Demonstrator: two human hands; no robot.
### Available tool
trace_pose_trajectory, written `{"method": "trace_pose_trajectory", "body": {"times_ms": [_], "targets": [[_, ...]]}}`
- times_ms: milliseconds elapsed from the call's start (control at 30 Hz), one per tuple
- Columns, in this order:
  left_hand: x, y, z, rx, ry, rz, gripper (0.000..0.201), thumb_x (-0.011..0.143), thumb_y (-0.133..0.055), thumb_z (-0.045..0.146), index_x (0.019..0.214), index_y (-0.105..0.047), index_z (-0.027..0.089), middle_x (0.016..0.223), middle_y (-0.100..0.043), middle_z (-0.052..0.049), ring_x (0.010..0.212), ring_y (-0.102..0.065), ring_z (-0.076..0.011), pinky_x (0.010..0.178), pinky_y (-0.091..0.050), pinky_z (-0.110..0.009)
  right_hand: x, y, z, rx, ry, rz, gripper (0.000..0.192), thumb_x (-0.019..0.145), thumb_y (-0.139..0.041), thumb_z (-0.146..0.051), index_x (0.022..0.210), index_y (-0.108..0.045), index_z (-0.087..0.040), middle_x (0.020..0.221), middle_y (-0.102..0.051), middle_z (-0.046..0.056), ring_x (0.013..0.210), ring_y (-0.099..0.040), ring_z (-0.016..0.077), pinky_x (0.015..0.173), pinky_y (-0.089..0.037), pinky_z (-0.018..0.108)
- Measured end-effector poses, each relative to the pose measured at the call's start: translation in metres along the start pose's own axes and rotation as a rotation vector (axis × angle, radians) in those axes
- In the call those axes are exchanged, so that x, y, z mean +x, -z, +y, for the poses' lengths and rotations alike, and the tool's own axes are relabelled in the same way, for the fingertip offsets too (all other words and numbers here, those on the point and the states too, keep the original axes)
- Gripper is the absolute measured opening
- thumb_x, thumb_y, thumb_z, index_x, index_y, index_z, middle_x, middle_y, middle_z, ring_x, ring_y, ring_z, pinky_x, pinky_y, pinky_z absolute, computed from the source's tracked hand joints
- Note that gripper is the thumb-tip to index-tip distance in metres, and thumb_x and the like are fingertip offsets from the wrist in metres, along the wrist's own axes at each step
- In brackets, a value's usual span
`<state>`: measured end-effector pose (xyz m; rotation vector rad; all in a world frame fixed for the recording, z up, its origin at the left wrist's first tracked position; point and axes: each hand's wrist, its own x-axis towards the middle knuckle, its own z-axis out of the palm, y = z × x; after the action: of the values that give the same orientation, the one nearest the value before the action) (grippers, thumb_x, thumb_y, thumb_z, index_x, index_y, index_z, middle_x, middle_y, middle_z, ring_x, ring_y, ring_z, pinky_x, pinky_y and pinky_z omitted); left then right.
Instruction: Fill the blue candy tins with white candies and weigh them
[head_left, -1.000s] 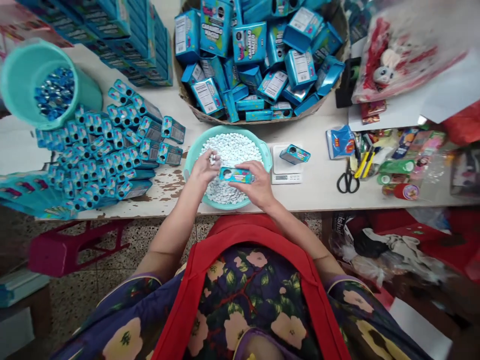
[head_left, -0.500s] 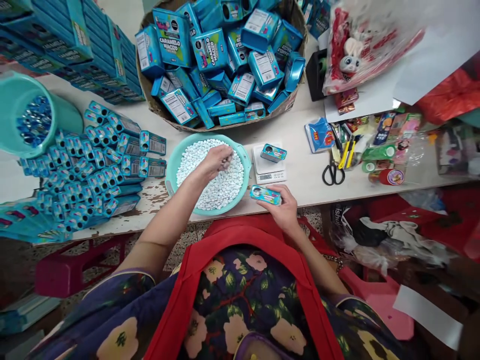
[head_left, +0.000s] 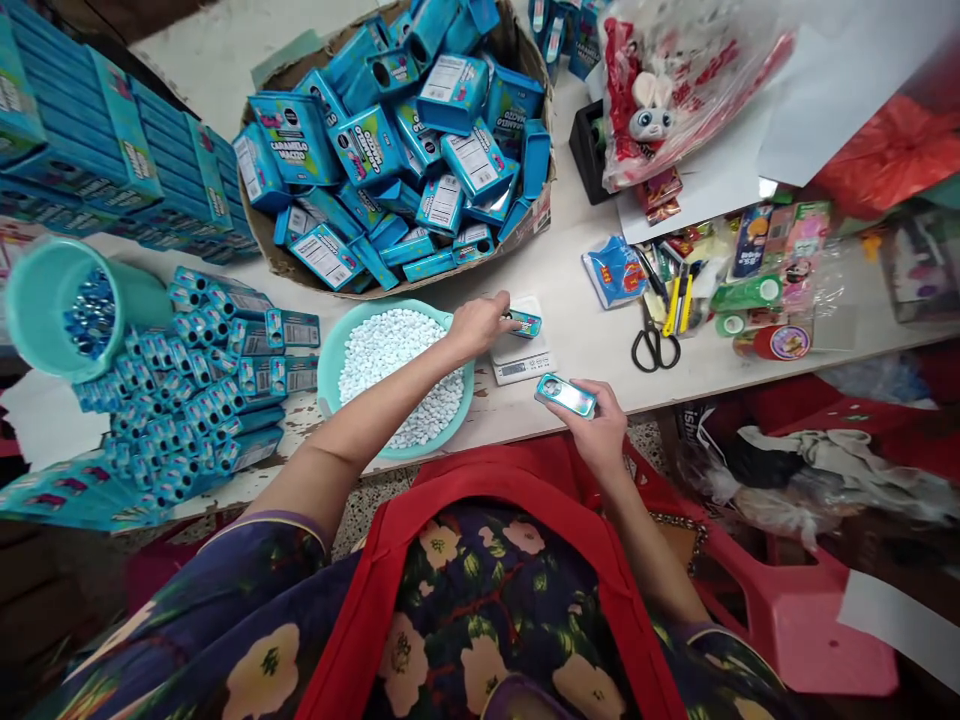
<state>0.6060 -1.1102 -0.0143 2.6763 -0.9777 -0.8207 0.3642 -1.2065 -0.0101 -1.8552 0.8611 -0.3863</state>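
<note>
Bright even light, soft shadows, wide-angle bending and blur at edges

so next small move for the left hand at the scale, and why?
Probably lift the small blue box off the scale: the left hand is at it, while the right hand holds another box ready beside the scale.

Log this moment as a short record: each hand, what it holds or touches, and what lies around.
left hand: reaches over the scale, fingers at the small box on it
right hand: holds a blue box at the table edge
basin: white pellets, left of the scale
basket: loose blue boxes
bucket: blue pieces, far left
scissors: right of the scale
</note>
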Motion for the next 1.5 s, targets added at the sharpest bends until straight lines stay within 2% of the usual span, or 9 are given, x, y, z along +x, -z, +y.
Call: {"method": "trace_pose_trajectory", "body": {"times_ms": [200, 400, 500, 567, 733, 933, 1100, 1233, 1500], "targets": [[0.008, -0.004, -0.004, -0.248, -0.021, 0.097, 0.034, 0.083, -0.065, 0.053, 0.095, -0.061, 0.021, 0.079, -0.066, -0.005, 0.079, -0.062, -0.0235, 0.063, -0.034, -0.029, 0.008, 0.003, 0.0, -0.028, -0.03, 0.016, 0.043, 0.066, -0.085, -0.043, 0.101, -0.07, -0.022, 0.1, -0.068, 0.004, 0.095, -0.065, 0.0205, 0.088, -0.053, 0.038], [-0.01, 0.014, -0.033, -1.395, 0.307, 0.114, 0.029, 0.095, -0.053, 0.036, 0.072, -0.049, 0.018, 0.053, -0.033, 0.007, 0.043, -0.03, -0.006, 0.045, -0.023, -0.02, 0.013, 0.011, -0.004, -0.084, -0.048, 0.083, 0.044, 0.064, -0.085, -0.042, 0.1, -0.07, -0.021, 0.099, -0.067, 0.003, 0.093, -0.065, 0.0199, 0.086, -0.053, 0.036], [-0.034, 0.022, -0.06, -1.837, 0.495, 0.139, 0.022, 0.092, -0.06, 0.031, 0.077, -0.052, 0.017, 0.055, -0.04, 0.006, 0.045, -0.039, -0.0036, 0.043, -0.029, -0.016, 0.013, 0.016, -0.001, -0.084, -0.074, 0.119, 0.046, 0.063, -0.085, -0.043, 0.1, -0.07, -0.019, 0.098, -0.067, 0.003, 0.092, -0.065, 0.0207, 0.086, -0.053, 0.038], [-0.05, 0.023, -0.075, -1.921, 0.554, 0.18, 0.012, 0.089, -0.061, 0.021, 0.081, -0.056, 0.015, 0.059, -0.048, 0.004, 0.049, -0.048, -0.0038, 0.045, -0.036, -0.014, 0.013, 0.018, 0.001, -0.072, -0.083, 0.132, 0.047, 0.063, -0.085, -0.044, 0.1, -0.07, -0.019, 0.099, -0.067, 0.004, 0.093, -0.065, 0.0214, 0.086, -0.054, 0.039], [-0.067, 0.017, -0.084, -1.639, 0.414, 0.108, 0.004, 0.082, -0.059, 0.01, 0.084, -0.061, 0.013, 0.058, -0.05, 0.003, 0.042, -0.042, -0.0036, 0.038, -0.024, -0.015, 0.009, 0.014, 0.005, -0.052, -0.102, 0.145, 0.049, 0.061, -0.086, -0.044, 0.1, -0.07, -0.019, 0.099, -0.067, 0.004, 0.093, -0.065, 0.0218, 0.087, -0.053, 0.04], [-0.046, 0.005, -0.059, -1.307, 0.191, -0.04, 0.026, 0.088, -0.058, 0.035, 0.07, -0.055, 0.016, 0.053, -0.039, 0.005, 0.041, -0.028, -0.0054, 0.042, -0.017, -0.021, 0.004, 0.01, 0.005, -0.053, -0.138, 0.133, 0.051, 0.061, -0.086, -0.043, 0.102, -0.07, -0.018, 0.1, -0.068, 0.005, 0.093, -0.065, 0.0216, 0.088, -0.053, 0.041], [-0.028, -0.002, -0.032, -0.805, -0.075, 0.049, 0.022, 0.087, -0.057, 0.039, 0.082, -0.062, 0.017, 0.063, -0.049, 0.002, 0.059, -0.04, -0.0114, 0.058, -0.027, -0.025, 0.002, 0.013, 0.01, -0.066, -0.141, 0.127, 0.051, 0.061, -0.086, -0.044, 0.103, -0.07, -0.018, 0.1, -0.069, 0.005, 0.091, -0.065, 0.0212, 0.086, -0.054, 0.039], [-0.023, 0.005, -0.018, -0.492, -0.077, 0.046, 0.022, 0.087, -0.057, 0.038, 0.092, -0.067, 0.02, 0.065, -0.053, 0.0, 0.063, -0.044, -0.0154, 0.061, -0.025, -0.028, 0.003, 0.013, 0.012, -0.066, -0.156, 0.137, 0.052, 0.06, -0.086, -0.045, 0.102, -0.07, -0.018, 0.099, -0.069, 0.005, 0.089, -0.065, 0.0211, 0.085, -0.054, 0.039], [-0.021, 0.006, -0.023, -0.385, -0.068, 0.056, 0.024, 0.088, -0.058, 0.04, 0.097, -0.068, 0.02, 0.067, -0.057, -0.001, 0.067, -0.051, -0.0185, 0.061, -0.027, -0.028, 0.009, 0.009, 0.012, -0.054, -0.18, 0.121, 0.053, 0.059, -0.086, -0.045, 0.102, -0.07, -0.018, 0.097, -0.068, 0.004, 0.087, -0.065, 0.0201, 0.084, -0.054, 0.039]]}}
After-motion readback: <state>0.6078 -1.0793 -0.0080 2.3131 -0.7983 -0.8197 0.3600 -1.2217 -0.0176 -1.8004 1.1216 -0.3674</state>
